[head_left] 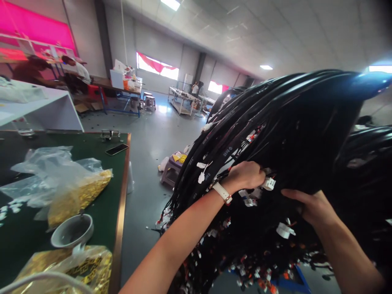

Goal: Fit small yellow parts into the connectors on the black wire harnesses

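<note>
A thick mass of black cables hangs in front of me, with white connectors and fine wires at the lower ends. My left hand, with a white-strapped watch on its wrist, is closed around cable ends. A white connector sticks out beside its fingers, and more white connectors hang just below. To the right, my right hand rests against the black cables with one digit stretched toward the left hand. Its other fingers are largely hidden. Below it hangs another white connector.
On the left, a green-topped table carries a grey bowl, plastic bags of gold-coloured terminals and a phone. A purple stool stands on the floor between. People sit at benches farther back. More black cables hang at right.
</note>
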A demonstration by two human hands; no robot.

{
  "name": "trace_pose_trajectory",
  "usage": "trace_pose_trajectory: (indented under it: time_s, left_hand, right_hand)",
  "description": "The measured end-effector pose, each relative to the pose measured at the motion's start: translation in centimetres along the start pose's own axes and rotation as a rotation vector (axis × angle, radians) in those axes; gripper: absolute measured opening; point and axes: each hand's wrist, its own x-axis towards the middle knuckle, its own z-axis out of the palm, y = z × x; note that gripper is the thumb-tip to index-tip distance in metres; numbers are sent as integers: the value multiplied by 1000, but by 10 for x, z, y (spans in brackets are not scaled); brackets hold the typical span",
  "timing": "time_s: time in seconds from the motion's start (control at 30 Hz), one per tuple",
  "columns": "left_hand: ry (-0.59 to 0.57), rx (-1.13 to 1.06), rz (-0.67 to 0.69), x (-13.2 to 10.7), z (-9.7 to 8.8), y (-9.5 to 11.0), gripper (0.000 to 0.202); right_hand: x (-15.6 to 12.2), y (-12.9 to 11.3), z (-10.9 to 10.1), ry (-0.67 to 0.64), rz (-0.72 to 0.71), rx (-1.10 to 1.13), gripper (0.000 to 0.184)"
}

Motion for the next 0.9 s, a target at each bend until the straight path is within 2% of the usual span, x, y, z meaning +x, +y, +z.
trace_pose_trajectory:
  time_s: [0.23,0.4,0.47,0.57,0.67,0.73,0.77,0.83,0.87,0.9]
  left_hand:
    - [-150,-116,3,-2,-7,1,47]
    - [-161,-210,-61,-8,-15,-1,60]
    - [-199,-342,-87,-10,-17,-4,58]
    - [-273,-678,-183,-13,-17,-8,50]
    - [-290,-966,-229,-16,-15,-12,38]
    - [-250,-1020,-241,-19,-13,-12,31]
    - [-221,-1021,-258,-20,-12,-12,29]
    - [-169,-1016,-285,-24,-11,-10,30]
    - [-153,-1014,-291,-26,-10,-9,32]
    - [-144,-1014,-287,-28,-9,-8,34]
  right_hand:
    - [0,2,3,-34,3,28,45]
    - [-5,1,8,-45,-33,19,40]
    - [-5,4,9,-55,-43,-3,37]
    - [-5,7,13,-73,-38,-86,35]
    - [-11,2,19,-17,-62,-223,49]
    - [-23,-8,23,79,-215,-254,66]
    - [-31,-15,25,142,-357,-248,73]
    - [-47,-29,28,363,-667,-367,70]
    - [-53,-36,30,418,-789,-492,65]
    - [-56,-43,33,406,-881,-668,61]
